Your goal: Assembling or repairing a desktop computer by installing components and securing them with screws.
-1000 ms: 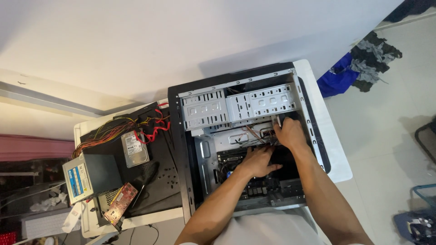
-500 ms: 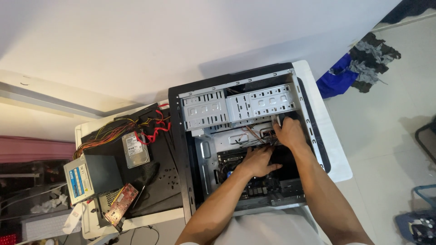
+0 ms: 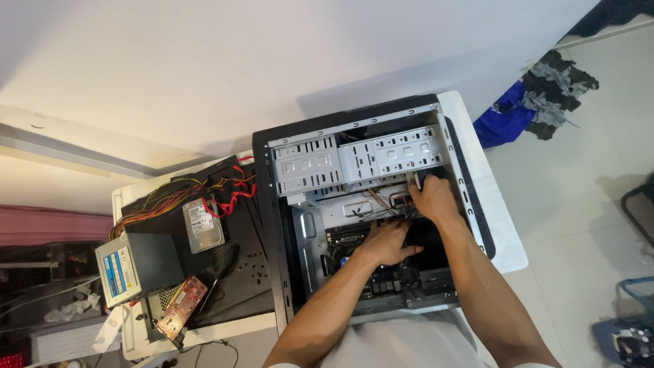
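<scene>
White table (image 3: 501, 232), white wall (image 3: 272, 61), tiled floor (image 3: 579, 204)

Open computer case (image 3: 368, 204) lies on a white table (image 3: 501, 232). Inside it, left hand (image 3: 385, 242) rests on the motherboard (image 3: 395, 276); right hand (image 3: 432, 197), at one o'clock, touches cables (image 3: 381, 203). Hard drive (image 3: 202, 225) lies at nine o'clock.

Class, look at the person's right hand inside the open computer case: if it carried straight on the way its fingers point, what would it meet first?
Probably the silver drive cage: the right hand points up at it from just below, though depth is unclear.
</scene>
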